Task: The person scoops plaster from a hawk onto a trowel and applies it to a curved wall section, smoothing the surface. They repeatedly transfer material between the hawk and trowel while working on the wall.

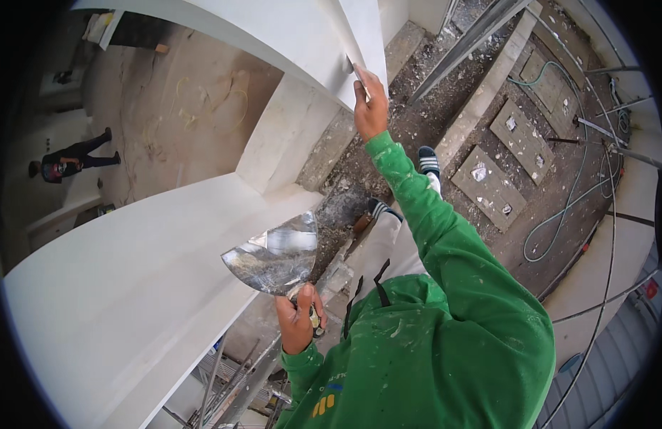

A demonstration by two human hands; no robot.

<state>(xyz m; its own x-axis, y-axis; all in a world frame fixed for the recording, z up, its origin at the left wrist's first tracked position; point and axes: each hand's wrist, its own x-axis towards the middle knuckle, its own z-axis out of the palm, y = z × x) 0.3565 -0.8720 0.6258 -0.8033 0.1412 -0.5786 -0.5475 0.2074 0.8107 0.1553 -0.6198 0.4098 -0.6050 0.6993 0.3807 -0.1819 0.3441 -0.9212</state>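
Two hands at work as I watch from afar: my left hand (299, 323) is closed around the handle of a broad metal trowel (275, 256), blade smeared with plaster, held beside the white wall (130, 286); my right hand (370, 107) is stretched up, fingers clamped on a small putty knife (360, 71) pressed against the wall's white corner edge (345, 43); rubble-strewn floor (517, 143) far below.

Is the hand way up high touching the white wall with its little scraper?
Touching. In the head view the right hand holds a small blade whose tip lies flat against the edge of the white wall panel, no gap showing.
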